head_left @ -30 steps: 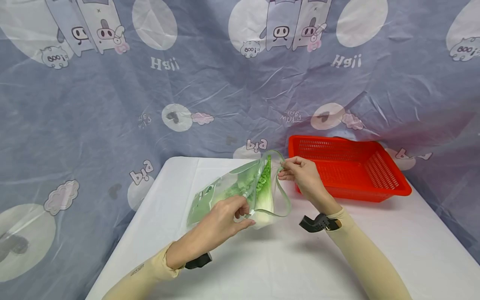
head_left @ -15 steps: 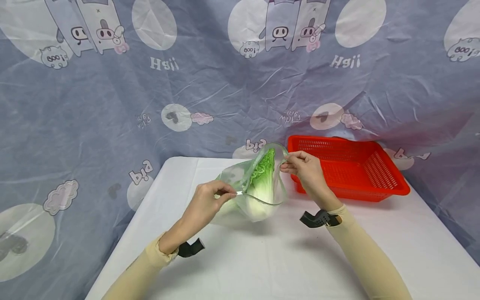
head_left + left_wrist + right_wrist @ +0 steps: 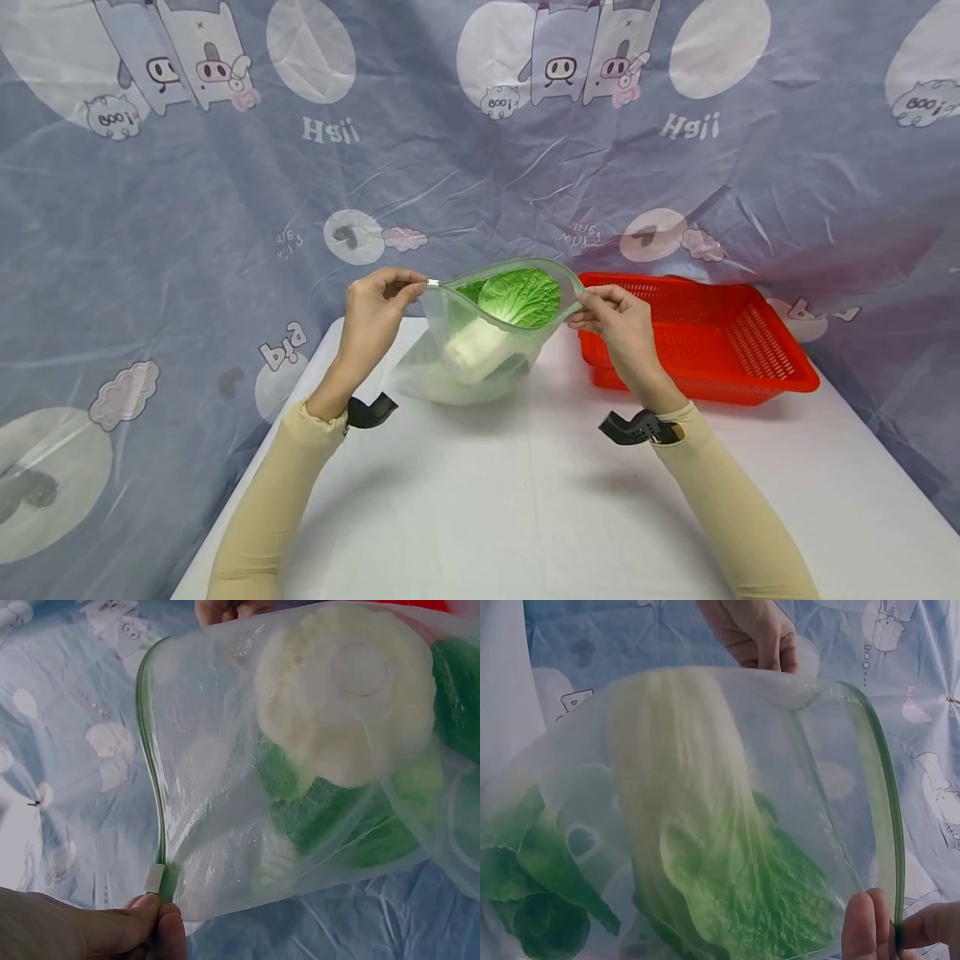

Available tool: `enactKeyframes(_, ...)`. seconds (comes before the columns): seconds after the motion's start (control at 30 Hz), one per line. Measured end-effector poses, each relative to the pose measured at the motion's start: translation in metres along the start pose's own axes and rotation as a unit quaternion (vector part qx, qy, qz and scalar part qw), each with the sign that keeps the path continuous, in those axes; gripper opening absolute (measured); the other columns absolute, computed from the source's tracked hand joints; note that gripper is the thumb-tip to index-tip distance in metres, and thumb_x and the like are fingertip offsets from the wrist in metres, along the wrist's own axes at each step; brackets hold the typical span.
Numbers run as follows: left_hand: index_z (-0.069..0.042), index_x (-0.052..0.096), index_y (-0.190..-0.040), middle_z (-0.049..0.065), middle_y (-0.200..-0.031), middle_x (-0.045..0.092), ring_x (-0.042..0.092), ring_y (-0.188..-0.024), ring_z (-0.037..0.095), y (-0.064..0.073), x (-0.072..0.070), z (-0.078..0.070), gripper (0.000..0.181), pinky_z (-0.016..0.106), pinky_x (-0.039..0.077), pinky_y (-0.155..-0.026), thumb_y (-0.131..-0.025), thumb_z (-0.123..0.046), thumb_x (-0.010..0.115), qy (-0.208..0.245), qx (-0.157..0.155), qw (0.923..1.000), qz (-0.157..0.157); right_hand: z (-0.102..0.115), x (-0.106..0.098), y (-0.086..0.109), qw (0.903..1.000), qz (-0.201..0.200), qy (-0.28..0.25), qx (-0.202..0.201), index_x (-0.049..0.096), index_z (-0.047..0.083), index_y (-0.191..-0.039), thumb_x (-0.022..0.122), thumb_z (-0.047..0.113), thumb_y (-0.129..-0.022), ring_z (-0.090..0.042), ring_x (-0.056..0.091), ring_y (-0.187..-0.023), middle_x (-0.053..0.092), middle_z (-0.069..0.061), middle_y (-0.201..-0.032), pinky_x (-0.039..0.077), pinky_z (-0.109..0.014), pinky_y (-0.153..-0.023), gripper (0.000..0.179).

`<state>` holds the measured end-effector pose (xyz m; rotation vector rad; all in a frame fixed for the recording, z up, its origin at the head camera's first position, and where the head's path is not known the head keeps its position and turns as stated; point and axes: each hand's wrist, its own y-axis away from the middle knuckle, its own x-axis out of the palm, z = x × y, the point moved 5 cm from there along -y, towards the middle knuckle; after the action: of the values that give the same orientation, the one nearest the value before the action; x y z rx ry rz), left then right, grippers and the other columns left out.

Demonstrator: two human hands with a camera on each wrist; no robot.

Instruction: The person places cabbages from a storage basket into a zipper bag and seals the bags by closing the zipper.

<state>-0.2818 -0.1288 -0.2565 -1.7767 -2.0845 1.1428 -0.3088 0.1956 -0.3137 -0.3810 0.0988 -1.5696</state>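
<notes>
A clear zip bag [image 3: 457, 390] with a green-edged mouth hangs between both hands, its mouth spread and facing the head camera. Inside lies a napa cabbage [image 3: 528, 298], leafy end toward the mouth; its pale base [image 3: 345, 690] shows through the plastic in the left wrist view. Darker green leaves [image 3: 547, 885] are deeper in the bag. My left hand [image 3: 375, 312] pinches the left mouth corner, beside the white zip slider [image 3: 432, 284]. My right hand [image 3: 621, 325] pinches the right corner between thumb and fingers. Whether the bag's bottom touches the table cannot be told.
A red perforated basket [image 3: 697, 387] stands at the back right of the white-covered table [image 3: 525, 508], just behind my right hand. A grey-blue printed cloth [image 3: 420, 175] hangs behind the table.
My left hand has moved from the near side of the mouth up and to the left, now at the slider corner. The mouth has swung upward and widened; the right hand has lowered slightly.
</notes>
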Motion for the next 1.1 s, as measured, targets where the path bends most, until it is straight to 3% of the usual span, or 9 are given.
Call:
enactKeyframes(0.3, -0.001, 0.072, -0.094, 0.013, -0.091, 0.071, 0.062, -0.078, 0.019, -0.022, -0.017, 0.0, 0.014, 0.018, 0.045, -0.07, -0.087, -0.014, 0.071, -0.003, 0.017, 0.9982, -0.057, 0.008, 0.008, 0.001, 0.9998, 0.012, 0.016, -0.001, 0.064, -0.005, -0.107, 0.069, 0.016, -0.09, -0.015, 0.07, -0.065, 0.072, -0.005, -0.078, 0.059, -0.026, -0.07, 0.027)
enactKeyframes(0.4, -0.001, 0.071, -0.095, 0.015, -0.091, 0.07, 0.055, -0.081, 0.015, -0.027, -0.022, -0.002, 0.016, 0.023, 0.041, -0.072, -0.087, -0.015, 0.071, -0.008, 0.031, 0.9963, -0.08, 0.005, 0.01, 0.001, 0.9995, 0.017, 0.024, 0.009, 0.065, -0.003, -0.106, 0.068, 0.017, -0.091, -0.014, 0.069, -0.065, 0.072, -0.004, -0.078, 0.059, -0.025, -0.071, 0.026)
enactKeyframes(0.53, 0.0, 0.069, -0.098, 0.016, -0.093, 0.068, 0.056, -0.087, 0.017, -0.031, -0.024, -0.004, 0.018, 0.029, 0.042, -0.077, -0.088, -0.016, 0.07, 0.005, 0.042, 0.9956, -0.084, -0.005, 0.013, -0.002, 0.9985, 0.026, 0.033, 0.034, 0.065, 0.001, -0.103, 0.067, 0.019, -0.092, -0.013, 0.068, -0.067, 0.07, -0.002, -0.078, 0.059, -0.024, -0.073, 0.022)
enactKeyframes(0.87, 0.0, 0.06, -0.105, 0.013, -0.099, 0.063, 0.06, -0.094, 0.021, -0.028, -0.002, -0.007, 0.017, 0.034, 0.047, -0.089, -0.097, -0.015, 0.057, -0.006, 0.057, 0.9982, 0.013, -0.048, 0.006, -0.014, 0.9899, 0.05, 0.088, 0.099, 0.054, -0.01, -0.114, 0.058, 0.021, -0.097, -0.016, 0.067, -0.079, 0.065, -0.002, -0.088, 0.058, -0.025, -0.08, 0.036)
enactKeyframes(1.1, -0.006, 0.06, -0.103, 0.008, -0.096, 0.062, 0.059, -0.09, 0.019, -0.022, 0.031, -0.018, 0.013, 0.032, 0.048, -0.082, -0.098, -0.016, 0.055, -0.019, 0.084, 0.9918, 0.095, -0.058, -0.014, -0.028, 0.9769, 0.029, 0.188, 0.097, 0.059, 0.0, -0.121, 0.056, 0.031, -0.098, -0.02, 0.064, -0.096, 0.064, -0.009, -0.109, 0.054, -0.026, -0.09, 0.039)
